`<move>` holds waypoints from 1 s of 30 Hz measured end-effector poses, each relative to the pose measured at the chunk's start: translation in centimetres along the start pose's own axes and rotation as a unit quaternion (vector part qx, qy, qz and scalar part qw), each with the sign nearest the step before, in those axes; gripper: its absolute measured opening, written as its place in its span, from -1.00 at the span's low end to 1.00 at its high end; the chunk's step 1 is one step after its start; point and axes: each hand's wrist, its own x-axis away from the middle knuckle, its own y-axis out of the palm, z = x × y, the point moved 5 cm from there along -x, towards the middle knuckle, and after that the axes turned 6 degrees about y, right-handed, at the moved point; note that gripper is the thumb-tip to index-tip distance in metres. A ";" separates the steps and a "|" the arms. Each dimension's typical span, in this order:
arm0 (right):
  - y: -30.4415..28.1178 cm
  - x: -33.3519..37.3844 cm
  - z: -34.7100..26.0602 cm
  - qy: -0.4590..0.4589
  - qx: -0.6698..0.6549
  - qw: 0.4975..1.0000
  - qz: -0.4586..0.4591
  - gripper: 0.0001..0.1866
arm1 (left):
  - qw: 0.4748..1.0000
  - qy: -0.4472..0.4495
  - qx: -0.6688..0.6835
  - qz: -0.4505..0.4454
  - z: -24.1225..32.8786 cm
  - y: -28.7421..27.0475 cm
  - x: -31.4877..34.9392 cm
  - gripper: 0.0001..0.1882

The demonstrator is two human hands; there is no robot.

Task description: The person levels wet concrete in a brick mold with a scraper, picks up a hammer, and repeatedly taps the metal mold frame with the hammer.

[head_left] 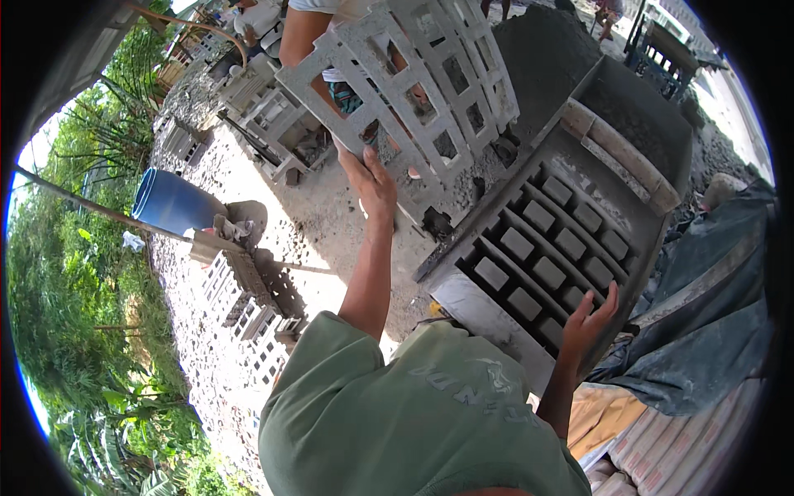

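At upper centre, grey perforated concrete blocks (397,95) stand tilted in a row. My left hand (370,183) is at the lower left corner of the nearest one, thumb on its face and fingers along its outer edge. My right hand (589,318) is open, fingers apart, over the near right part of a grey mould (517,219). Rows of square blocks and dark slots fill the mould. Whether my right fingertips touch it I cannot tell.
A trough of grey mix (637,107) adjoins the mould's far end, with a mix heap (546,50) behind. Another person's arm (304,37) shows behind the perforated blocks. Left stand a blue barrel (178,202) and stacked blocks (236,289); right lie a dark tarp (703,306) and bags (686,438).
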 end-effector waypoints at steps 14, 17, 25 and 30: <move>20.6 0.7 -41.6 -0.415 -0.196 0.888 -0.020 -0.38 | 0.750 -0.392 -0.169 -0.505 -8.2 -24.2 27.0 -0.43; 22.1 0.5 -41.1 -0.416 -0.181 0.889 0.060 -0.41 | 0.793 -0.400 -0.206 -0.410 -12.6 -31.5 28.4 -0.46; 24.6 4.9 -33.5 -0.323 -0.069 0.944 0.009 -0.27 | 0.766 -0.483 -0.240 -0.349 -22.0 -48.0 31.4 -0.52; 26.3 8.2 -27.6 -0.228 0.000 0.974 -0.017 -0.17 | 0.726 -0.559 -0.291 -0.275 -25.9 -58.2 34.2 -0.56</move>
